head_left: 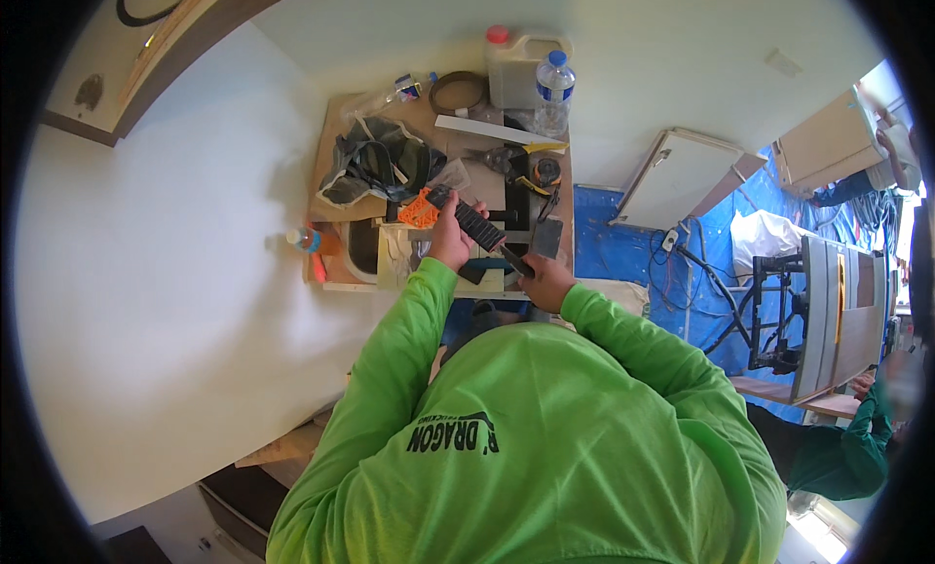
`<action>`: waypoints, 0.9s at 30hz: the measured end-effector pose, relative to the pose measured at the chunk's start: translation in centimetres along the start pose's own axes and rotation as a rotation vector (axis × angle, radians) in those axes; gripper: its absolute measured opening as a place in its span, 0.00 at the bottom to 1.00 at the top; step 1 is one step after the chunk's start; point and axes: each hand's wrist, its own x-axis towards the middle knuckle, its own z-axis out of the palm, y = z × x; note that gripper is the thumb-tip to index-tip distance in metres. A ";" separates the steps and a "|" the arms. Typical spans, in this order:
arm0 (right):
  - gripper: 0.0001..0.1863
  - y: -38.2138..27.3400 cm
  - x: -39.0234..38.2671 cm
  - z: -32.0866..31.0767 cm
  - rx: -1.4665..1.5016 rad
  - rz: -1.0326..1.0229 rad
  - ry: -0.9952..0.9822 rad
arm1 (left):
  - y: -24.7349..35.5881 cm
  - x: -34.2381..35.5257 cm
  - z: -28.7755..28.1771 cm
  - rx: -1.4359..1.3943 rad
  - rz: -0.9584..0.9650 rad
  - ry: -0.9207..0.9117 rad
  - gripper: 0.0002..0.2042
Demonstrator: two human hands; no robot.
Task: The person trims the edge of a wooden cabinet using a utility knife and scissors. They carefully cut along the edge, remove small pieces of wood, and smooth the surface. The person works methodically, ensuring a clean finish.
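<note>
My left hand is closed on a long, dark, ridged block, held at a slant over the cluttered worktop. My right hand grips a dark, flat tool whose tip meets or nearly meets the block's lower end. An orange patterned piece lies just left of the block. Behind it are a heap of dark material in a bag, a white strip and a tape measure. A small grey plate lies right of my hands. A basin is partly hidden.
A white jug, water bottle and orange drink bottle stand around the worktop. Rightward are a leaning panel, blue floor sheeting, cables, a machine table and two people. A wall bounds the left.
</note>
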 end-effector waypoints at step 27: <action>0.14 4.1 -13.9 -8.7 0.092 0.079 0.414 | 3.4 5.2 1.1 1.871 0.686 0.112 0.27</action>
